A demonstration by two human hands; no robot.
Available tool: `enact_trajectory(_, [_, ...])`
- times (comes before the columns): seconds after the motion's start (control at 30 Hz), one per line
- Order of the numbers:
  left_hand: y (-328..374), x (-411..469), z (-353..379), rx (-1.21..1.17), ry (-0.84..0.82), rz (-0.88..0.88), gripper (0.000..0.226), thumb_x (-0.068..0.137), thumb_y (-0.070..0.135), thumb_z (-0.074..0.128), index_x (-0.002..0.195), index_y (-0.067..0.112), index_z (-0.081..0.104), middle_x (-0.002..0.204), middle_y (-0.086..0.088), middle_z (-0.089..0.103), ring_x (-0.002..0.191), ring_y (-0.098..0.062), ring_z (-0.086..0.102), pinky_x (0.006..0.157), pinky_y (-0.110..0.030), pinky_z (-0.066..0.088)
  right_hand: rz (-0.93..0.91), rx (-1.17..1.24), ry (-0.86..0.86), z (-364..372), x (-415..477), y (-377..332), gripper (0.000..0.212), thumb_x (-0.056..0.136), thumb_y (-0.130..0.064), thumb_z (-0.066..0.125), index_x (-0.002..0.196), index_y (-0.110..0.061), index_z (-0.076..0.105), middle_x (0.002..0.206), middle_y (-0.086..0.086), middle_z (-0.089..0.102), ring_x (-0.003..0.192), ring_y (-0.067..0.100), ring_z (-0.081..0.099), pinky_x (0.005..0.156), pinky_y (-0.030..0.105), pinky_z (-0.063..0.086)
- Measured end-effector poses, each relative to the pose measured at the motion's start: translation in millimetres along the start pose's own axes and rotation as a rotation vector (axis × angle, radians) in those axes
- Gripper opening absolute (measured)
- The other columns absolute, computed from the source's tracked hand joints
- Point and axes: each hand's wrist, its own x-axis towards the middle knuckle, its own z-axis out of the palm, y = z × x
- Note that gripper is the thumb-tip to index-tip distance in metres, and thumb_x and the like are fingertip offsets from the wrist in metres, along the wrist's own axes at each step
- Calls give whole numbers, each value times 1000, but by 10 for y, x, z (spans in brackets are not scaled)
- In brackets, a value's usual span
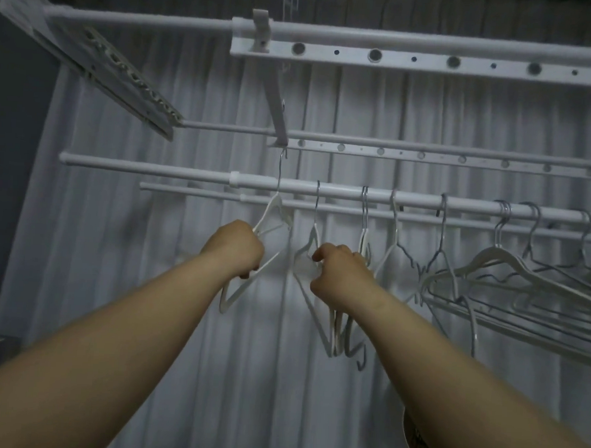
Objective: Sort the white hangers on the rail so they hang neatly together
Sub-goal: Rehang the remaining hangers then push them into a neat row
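Left hand (pixel 233 249) is curled round one white hanger (pixel 276 202), its hook lifted above the rail (pixel 187 173), up at the perforated bar (pixel 427 156). Right hand (pixel 341 276) is clamped on a bunch of hangers (pixel 313 232) hooked on the rail. Further right, loose hangers (pixel 504 262) are spread along it. Curtain (pixel 155 131) is seen behind.

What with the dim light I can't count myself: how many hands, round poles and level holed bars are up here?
Hands: 2, left hand and right hand, both gripping white hangers
Round poles: 4
Level holed bars: 2
Total: 8
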Motion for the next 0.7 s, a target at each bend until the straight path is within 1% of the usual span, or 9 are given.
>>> enact_trajectory(0.1, [30,-12,71,22,-27,-22,27,86,-5,43,104,-8,63,104,-24,70,76,-28,56,65,-31,44,2,13,-10,-9,-15,103,45,89,-3,44,133,-11,42,135,12,44,127,29,39,100,33,38])
enact_trajectory(0.17, [52,-36,79,29,-39,-35,25,87,-5,43,100,-8,64,88,-21,69,67,-28,55,62,-30,44,2,22,-18,-12,-36,139,44,89,-2,42,132,-10,42,135,13,46,124,30,44,96,32,41])
enact_trajectory(0.23, [69,-83,81,23,-65,-54,23,89,-3,39,88,-4,62,70,-15,62,55,-22,50,52,-27,40,-4,29,-18,-13,-54,158,45,89,-1,41,132,-9,42,134,14,47,122,31,46,94,33,42])
enact_trajectory(0.33, [79,-143,122,20,-80,-80,31,91,-2,33,67,2,52,62,-7,56,49,-16,48,45,-22,36,-17,26,-7,-26,-72,180,43,90,-2,42,132,-9,42,133,14,47,122,31,46,94,32,42])
enact_trajectory(0.4, [95,-176,143,29,-72,-75,32,91,-2,31,63,4,47,60,-5,55,46,-14,48,43,-21,36,-26,32,2,-40,-80,199,43,90,-3,43,133,-9,42,134,14,48,124,30,45,95,32,41])
enact_trajectory(0.47, [121,-209,152,27,-80,-61,30,91,-1,31,67,5,48,62,-3,56,40,-13,51,43,-21,36,-37,39,9,-58,-95,219,43,90,-3,43,133,-9,42,134,14,48,125,30,44,96,32,41])
enact_trajectory(0.53, [155,-255,146,7,-121,-53,23,95,8,32,85,3,52,66,-2,58,42,-13,53,45,-21,37,-53,49,13,-82,-120,248,43,90,-4,43,133,-10,43,134,13,49,125,29,44,96,32,42])
enact_trajectory(0.63, [177,-289,123,-123,-175,-57,40,96,36,38,107,2,56,81,-3,62,59,-16,55,52,-22,40,-91,76,0,-125,-173,321,41,93,-15,44,134,-12,44,133,12,50,125,29,44,98,34,42])
enact_trajectory(0.7, [200,-257,137,-243,-141,-33,49,93,44,40,117,4,56,100,-5,59,77,-19,57,65,-27,45,-124,99,-3,-166,-201,401,44,94,-25,46,136,-13,43,138,10,46,130,26,39,101,32,38])
